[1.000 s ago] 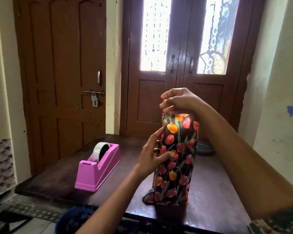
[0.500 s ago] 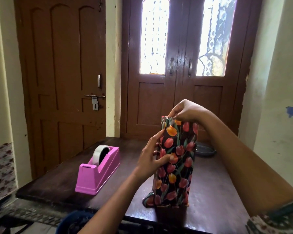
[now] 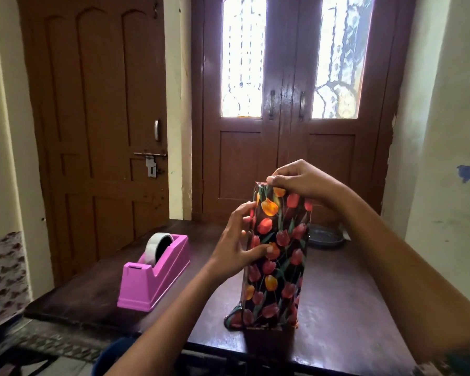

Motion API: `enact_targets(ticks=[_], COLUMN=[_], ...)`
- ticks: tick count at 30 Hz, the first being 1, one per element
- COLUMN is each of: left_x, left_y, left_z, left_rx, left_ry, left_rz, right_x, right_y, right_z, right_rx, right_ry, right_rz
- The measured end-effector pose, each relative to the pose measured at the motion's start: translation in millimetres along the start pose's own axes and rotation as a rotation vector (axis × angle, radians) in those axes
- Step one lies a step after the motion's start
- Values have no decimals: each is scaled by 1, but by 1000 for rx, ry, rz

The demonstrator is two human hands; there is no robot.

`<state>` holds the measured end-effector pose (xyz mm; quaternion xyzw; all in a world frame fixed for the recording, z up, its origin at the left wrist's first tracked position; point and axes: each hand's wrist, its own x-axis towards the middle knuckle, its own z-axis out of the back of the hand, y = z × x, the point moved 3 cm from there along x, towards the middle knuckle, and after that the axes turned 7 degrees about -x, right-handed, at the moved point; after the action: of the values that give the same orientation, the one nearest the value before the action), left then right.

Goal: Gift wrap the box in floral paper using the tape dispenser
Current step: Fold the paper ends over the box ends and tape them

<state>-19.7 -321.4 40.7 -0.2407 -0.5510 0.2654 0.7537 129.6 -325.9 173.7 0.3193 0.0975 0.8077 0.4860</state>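
Observation:
The box (image 3: 278,267), covered in black paper with red and orange tulips, stands upright on end near the front of the dark wooden table (image 3: 350,308). My left hand (image 3: 236,248) grips its left side, thumb across the front face. My right hand (image 3: 301,183) sits on the top end, its fingertips pinching the paper fold at the top edge. A loose flap of paper sticks out at the box's bottom left corner. The pink tape dispenser (image 3: 155,275) with a roll of clear tape stands to the left, apart from both hands.
A dark round dish (image 3: 326,237) lies on the table behind the box. Brown wooden doors close off the far side, and a pale wall runs along the right. A blue object (image 3: 114,356) shows below the table's front edge.
My right hand has lowered from above the box's top onto its top edge and now pinches the fold there. The left hand stays on the box's left side.

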Motion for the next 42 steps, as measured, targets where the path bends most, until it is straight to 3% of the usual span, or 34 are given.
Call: enact_targets(ticks=[7, 14, 25, 30, 34, 37, 42], left_x=[7, 7, 17, 25, 32, 36, 40], left_y=[-1, 1, -2, -4, -1, -3, -4], left_z=[6, 1, -14, -13, -5, 1, 14], left_rx=[109, 173, 181, 165, 197, 197, 206], left_ry=[-20, -39, 54, 142, 252, 307, 372], left_rz=[-26, -52, -154, -156, -117, -96, -51], right_x=[-12, -10, -20, -23, -31, -35, -32], right_y=[-2, -6, -6, -14, -16, -16, -23], right_z=[7, 10, 14, 17, 15, 14, 16], right_rx=[-8, -139, -282, -403, -356, -323, -558], right_ry=[165, -58, -86, -236, -314, -219, -105], right_rz=[18, 123, 168, 130, 120, 145, 133])
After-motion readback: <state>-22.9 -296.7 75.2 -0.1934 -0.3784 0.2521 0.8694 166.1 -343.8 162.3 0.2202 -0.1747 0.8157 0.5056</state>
